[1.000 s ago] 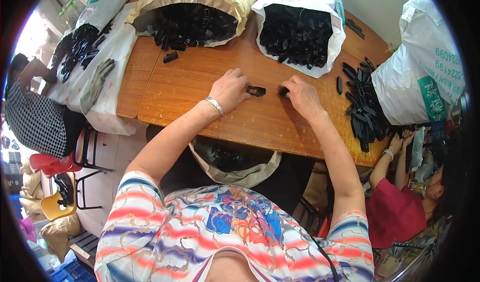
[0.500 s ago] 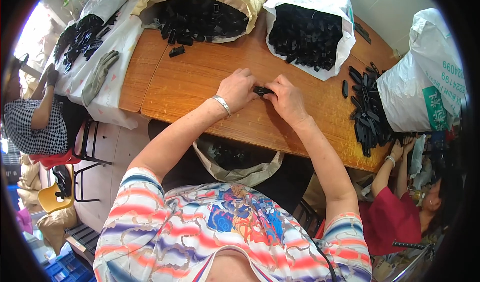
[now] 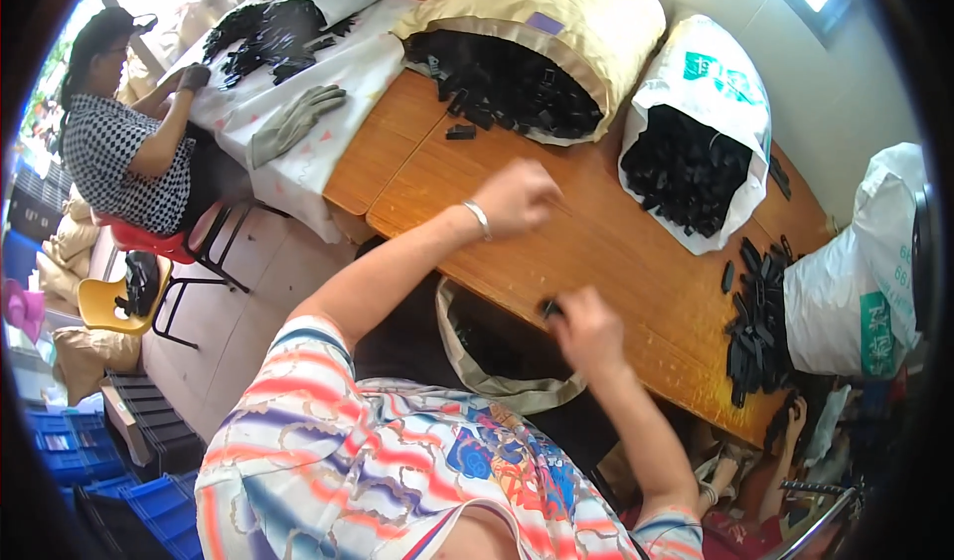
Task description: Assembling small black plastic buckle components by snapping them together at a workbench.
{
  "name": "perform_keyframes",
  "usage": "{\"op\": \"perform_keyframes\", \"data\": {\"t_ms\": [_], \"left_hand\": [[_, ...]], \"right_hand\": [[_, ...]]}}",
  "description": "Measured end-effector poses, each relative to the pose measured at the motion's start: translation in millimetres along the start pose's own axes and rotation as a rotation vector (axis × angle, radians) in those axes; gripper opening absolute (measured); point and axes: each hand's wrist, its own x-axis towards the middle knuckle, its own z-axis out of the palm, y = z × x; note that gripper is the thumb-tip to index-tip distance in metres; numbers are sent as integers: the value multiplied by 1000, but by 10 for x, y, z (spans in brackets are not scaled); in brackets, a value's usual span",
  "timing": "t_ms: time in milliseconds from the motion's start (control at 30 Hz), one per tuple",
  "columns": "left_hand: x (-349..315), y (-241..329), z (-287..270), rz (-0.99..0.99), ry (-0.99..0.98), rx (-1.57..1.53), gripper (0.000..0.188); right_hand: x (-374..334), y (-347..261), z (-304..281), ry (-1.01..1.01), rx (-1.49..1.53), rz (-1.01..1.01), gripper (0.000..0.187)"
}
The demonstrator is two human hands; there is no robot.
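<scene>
My right hand (image 3: 592, 333) pinches a small black plastic part (image 3: 550, 308) at the table's front edge, over the mouth of an open beige sack (image 3: 464, 353) by my lap. Above the wooden table (image 3: 497, 247) is my left hand (image 3: 521, 198), blurred by motion, so its grip does not show clearly. Beyond it, a large tan sack (image 3: 571, 3) lies on its side with black plastic pieces (image 3: 497, 81) at its mouth. A loose black piece (image 3: 460, 133) lies in front of that sack. To its right, a white sack (image 3: 717, 73) holds more black pieces (image 3: 686, 172).
Long black parts (image 3: 757, 326) lie heaped at the right beside another white sack (image 3: 845, 292). A co-worker (image 3: 129, 153) sits at the left table, near a grey glove (image 3: 295, 125) and a black pile (image 3: 273, 38). Another person's hand (image 3: 795, 416) shows at lower right.
My hands, together on the black part before, have parted. The right has come back toward the front edge with a part; the left is apart over the table. The view has turned leftward.
</scene>
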Motion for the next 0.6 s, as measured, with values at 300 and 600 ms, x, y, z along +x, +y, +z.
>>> {"op": "perform_keyframes", "data": {"t_ms": [300,600], "left_hand": [[192,-1149,-460,-536,424,505,59],[391,-933,-263,-393,422,513,57]], "right_hand": [[-740,-65,1131,-363,124,120,38],[-861,-1,1248,-485,195,252,38]]}}
